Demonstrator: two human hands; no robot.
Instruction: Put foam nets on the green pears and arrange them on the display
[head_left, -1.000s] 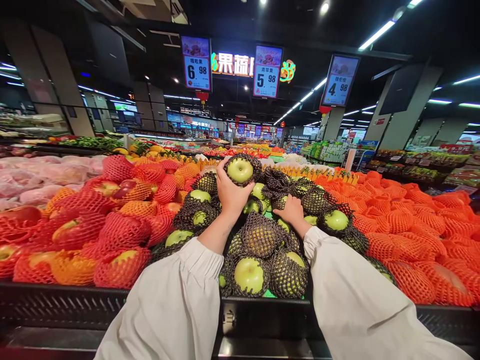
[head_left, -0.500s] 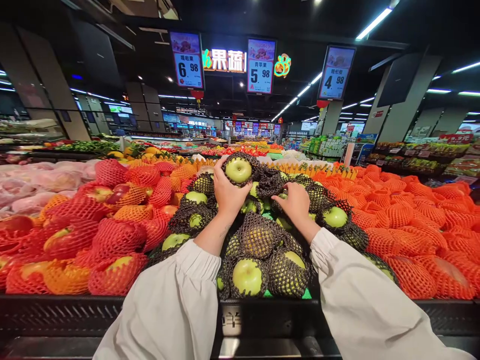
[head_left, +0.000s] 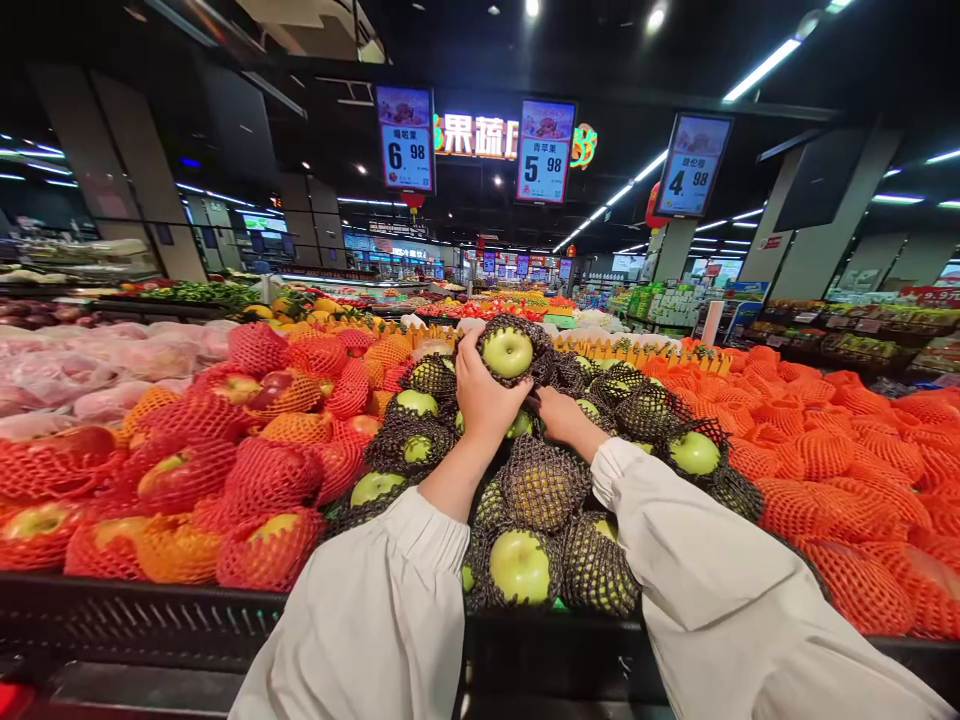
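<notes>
**Head view, produce aisle.** Your left hand (head_left: 484,395) is raised over the ctr of the display bin (head_left: 150,620). Its fingers & thumb are clamped round a green apple (head_left: 507,352) in a black foam net. The apple is held clear above the pile, toward the far end of the green section, w/ its bare face turned to you.

Your right hand (head_left: 561,415) sits just right of the left & a little lower, back of the hand up, over the heap of netted green apples (head_left: 521,565). It reaches in under the held apple among loose black nets (head_left: 564,372). Its fingertips are hidden, so you can't tell whether it grips anything. The two hands are close together, almost touching. Both arms wear white sleeves (head_left: 375,620).

**Surroundings.**
- L of the green heap: apples in red & orange nets (head_left: 255,480).
- Far L, beyond those: fruit in pink wrap (head_left: 112,350).
- R of the heap: a wide bank of orange nets (head_left: 825,450).
- Overhead: three hanging price signs (head_left: 545,150) reading 6.98, 5.98, 4.98 from L to R, w/ a lit store sign (head_left: 474,135) btwn the first two.
- Bkgd: more produce stands, too small to identify.
</notes>
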